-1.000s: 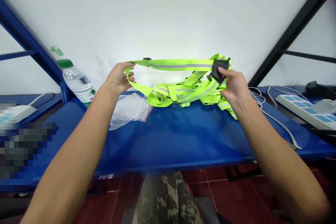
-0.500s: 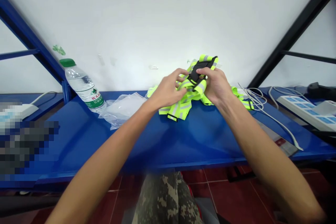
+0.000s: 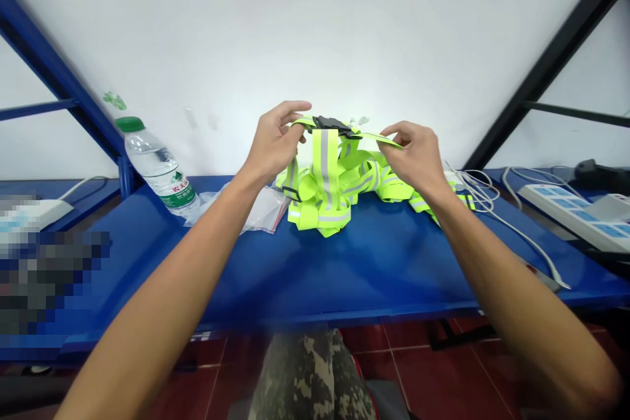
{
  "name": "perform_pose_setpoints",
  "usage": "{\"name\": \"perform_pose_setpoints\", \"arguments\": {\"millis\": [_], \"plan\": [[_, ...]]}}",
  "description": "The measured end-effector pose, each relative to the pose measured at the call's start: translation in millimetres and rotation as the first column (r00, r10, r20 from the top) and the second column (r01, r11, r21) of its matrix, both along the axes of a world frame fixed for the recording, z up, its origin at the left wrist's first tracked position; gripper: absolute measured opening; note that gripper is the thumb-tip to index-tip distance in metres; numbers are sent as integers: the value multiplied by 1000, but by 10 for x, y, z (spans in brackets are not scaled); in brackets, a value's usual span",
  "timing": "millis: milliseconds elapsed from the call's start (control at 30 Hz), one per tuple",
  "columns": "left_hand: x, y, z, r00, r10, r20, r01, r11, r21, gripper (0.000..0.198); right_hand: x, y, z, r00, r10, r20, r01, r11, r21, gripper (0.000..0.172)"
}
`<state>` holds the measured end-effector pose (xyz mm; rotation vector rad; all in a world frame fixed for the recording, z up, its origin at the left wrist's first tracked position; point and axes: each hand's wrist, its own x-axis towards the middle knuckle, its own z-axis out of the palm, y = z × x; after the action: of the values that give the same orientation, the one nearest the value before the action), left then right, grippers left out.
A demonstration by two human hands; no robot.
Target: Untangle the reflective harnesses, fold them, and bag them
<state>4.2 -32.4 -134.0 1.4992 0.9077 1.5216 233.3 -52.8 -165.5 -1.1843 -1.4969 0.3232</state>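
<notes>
A neon-yellow reflective strap harness (image 3: 325,174) with grey stripes hangs between my hands, its lower loops heaped on the blue table. My left hand (image 3: 276,138) pinches the strap left of the black buckle (image 3: 333,125). On the buckle's other side, my right hand (image 3: 413,149) grips the strap end between thumb and fingers. The strap is stretched nearly level above the pile. A small black slider (image 3: 291,193) shows on a loop below my left hand. More straps trail right along the table, under my right hand.
On the left stand a water bottle (image 3: 157,167) with a green cap and a clear plastic bag (image 3: 266,210). A white cable (image 3: 522,230) and a power strip (image 3: 571,207) lie to the right. The blue table (image 3: 315,282) meets a white wall behind.
My hands have moved apart, the left one leftward. The buckle, earlier bunched in my right hand, now hangs on the strap stretched between both hands. More of the plastic bag shows.
</notes>
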Motion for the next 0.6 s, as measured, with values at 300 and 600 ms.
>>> {"name": "perform_pose_setpoints", "arguments": {"millis": [300, 600], "plan": [[95, 13, -88, 997, -71, -38, 72, 997, 25, 24, -226, 65, -185, 859, 494, -137, -512, 816, -268, 79], [-22, -37, -51, 993, -101, 54, 105, 991, -82, 18, -180, 27, -201, 648, 631, -427, -757, 596, -268, 71]]}}
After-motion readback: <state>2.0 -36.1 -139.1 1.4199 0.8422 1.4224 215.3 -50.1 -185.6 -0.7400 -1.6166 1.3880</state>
